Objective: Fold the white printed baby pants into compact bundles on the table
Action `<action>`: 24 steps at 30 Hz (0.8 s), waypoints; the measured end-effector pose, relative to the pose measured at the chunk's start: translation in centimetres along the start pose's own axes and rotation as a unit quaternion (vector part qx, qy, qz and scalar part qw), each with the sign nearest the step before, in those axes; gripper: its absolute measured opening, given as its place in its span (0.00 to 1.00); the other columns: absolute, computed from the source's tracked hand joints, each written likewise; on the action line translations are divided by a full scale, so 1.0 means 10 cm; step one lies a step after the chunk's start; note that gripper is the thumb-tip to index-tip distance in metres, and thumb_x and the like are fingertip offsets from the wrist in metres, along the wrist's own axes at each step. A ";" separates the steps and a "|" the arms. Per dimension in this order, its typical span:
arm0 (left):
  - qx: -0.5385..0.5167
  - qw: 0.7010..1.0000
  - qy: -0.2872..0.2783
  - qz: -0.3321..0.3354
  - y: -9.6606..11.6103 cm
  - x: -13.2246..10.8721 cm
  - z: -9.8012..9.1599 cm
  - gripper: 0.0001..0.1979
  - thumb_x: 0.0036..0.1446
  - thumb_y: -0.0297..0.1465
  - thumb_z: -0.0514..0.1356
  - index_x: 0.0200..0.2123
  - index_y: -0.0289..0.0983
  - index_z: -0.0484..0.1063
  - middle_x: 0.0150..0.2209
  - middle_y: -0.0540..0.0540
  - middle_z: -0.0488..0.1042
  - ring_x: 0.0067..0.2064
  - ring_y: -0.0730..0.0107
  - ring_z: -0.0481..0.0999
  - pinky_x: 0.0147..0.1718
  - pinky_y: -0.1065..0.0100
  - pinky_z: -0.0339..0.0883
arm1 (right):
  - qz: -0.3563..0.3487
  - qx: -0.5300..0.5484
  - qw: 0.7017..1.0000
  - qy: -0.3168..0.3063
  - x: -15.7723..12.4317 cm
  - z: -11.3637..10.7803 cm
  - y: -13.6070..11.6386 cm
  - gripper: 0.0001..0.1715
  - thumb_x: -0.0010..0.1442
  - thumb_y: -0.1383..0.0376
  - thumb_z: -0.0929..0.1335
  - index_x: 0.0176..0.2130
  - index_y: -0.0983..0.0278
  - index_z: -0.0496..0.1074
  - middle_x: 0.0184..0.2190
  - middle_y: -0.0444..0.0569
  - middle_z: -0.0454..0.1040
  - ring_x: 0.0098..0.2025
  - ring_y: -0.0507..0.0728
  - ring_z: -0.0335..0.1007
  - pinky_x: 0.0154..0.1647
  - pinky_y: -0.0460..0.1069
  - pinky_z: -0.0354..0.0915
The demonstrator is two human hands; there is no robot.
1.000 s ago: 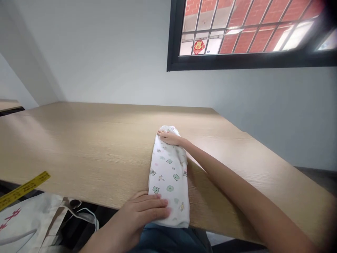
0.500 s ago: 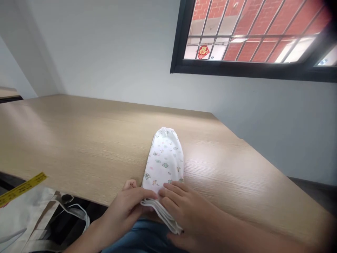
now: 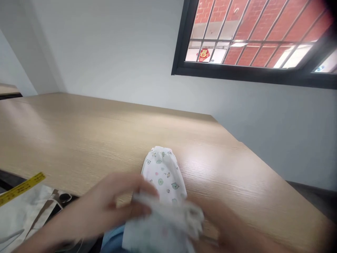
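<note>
A broad pale wooden bench [image 3: 79, 133] is filling the view, running back to a grey wall under a black-framed barred window [image 3: 252, 38]. Near its front edge the folded white cotton garment with small green animal prints [image 3: 163, 172] is lying lengthwise, and its near end is now being lifted off the wood; half a second ago it was lying flat and longer, so a further fold toward the far end appears to be under way. The left hand [image 3: 113, 202] is gripping the raised near edge, fingers closed on the cloth though blurred by motion. The right hand [image 3: 223, 228] is also at that edge, but its fingers are too smeared to tell. A yellow measuring tape [image 3: 21, 188] is hanging at the lower left.
</note>
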State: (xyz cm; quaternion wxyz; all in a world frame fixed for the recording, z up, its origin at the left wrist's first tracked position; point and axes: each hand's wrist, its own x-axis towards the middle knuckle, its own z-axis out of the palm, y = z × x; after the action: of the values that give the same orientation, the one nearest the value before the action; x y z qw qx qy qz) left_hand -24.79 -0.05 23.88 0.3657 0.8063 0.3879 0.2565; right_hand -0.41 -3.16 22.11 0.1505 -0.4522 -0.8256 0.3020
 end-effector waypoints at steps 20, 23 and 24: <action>0.101 0.958 0.022 0.269 -0.72 1.22 0.37 0.21 0.62 0.35 0.45 0.58 0.40 0.55 0.59 0.47 0.58 0.59 0.66 0.57 0.57 0.64 0.50 | -0.152 -0.061 0.936 0.312 0.88 -0.21 0.95 0.09 0.56 0.67 0.60 0.36 0.62 0.67 0.36 0.50 0.70 0.38 0.57 0.66 0.38 0.52 0.64; 0.082 0.937 -0.106 0.322 -0.72 1.23 0.42 0.24 0.65 0.36 0.39 0.63 0.39 0.44 0.59 0.46 0.58 0.58 0.66 0.59 0.57 0.63 0.49 | -0.230 -0.089 0.958 0.147 0.75 -0.14 0.79 0.14 0.58 0.70 0.58 0.37 0.63 0.70 0.32 0.50 0.73 0.35 0.55 0.69 0.37 0.50 0.66; 0.098 0.933 -0.140 0.315 -0.74 1.26 0.43 0.24 0.65 0.36 0.37 0.63 0.39 0.44 0.58 0.46 0.60 0.58 0.66 0.58 0.58 0.61 0.45 | -0.237 -0.098 0.963 0.089 0.71 -0.10 0.73 0.15 0.59 0.69 0.58 0.41 0.64 0.70 0.36 0.51 0.74 0.39 0.56 0.69 0.40 0.51 0.66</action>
State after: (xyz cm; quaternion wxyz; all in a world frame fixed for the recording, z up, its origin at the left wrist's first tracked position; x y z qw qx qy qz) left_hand -17.90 11.72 17.06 0.2357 0.9467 0.0818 0.2039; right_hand 0.97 6.11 18.07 0.2461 -0.2814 -0.9178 0.1341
